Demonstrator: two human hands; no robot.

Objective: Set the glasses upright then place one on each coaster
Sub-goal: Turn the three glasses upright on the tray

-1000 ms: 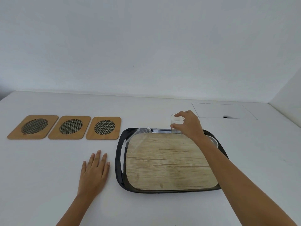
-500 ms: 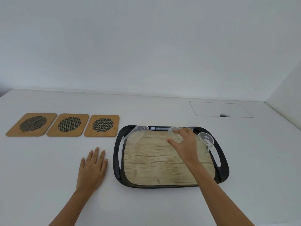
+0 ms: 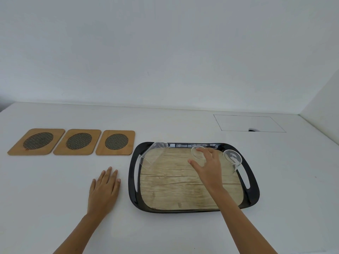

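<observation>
1. Right hand (image 3: 208,166): centre-right of frame, over the far part of the tray (image 3: 254,197); fingers spread, reaching over the middle glass (image 3: 197,152). Whether they grip it cannot be told.
2. Left hand (image 3: 104,187): lower left of centre, flat and empty on the white table (image 3: 55,189), fingers together, just beside the tray.
3. Middle glass: clear, at the tray's far edge, rim tilted toward the camera; looks upright or close to it.
4. Left glass (image 3: 153,154): on its side at the tray's upper-left corner.
5. Right glass (image 3: 233,158): tilted, mouth toward the camera, near the right handle.
6. Coasters (image 3: 78,142): three wooden squares with mesh centres, in a row at left of frame, all bare.
7. Step in hand, as judged: standing the glasses upright. Next move calls for a light, sure hold on slippery glass, set down level.
</observation>
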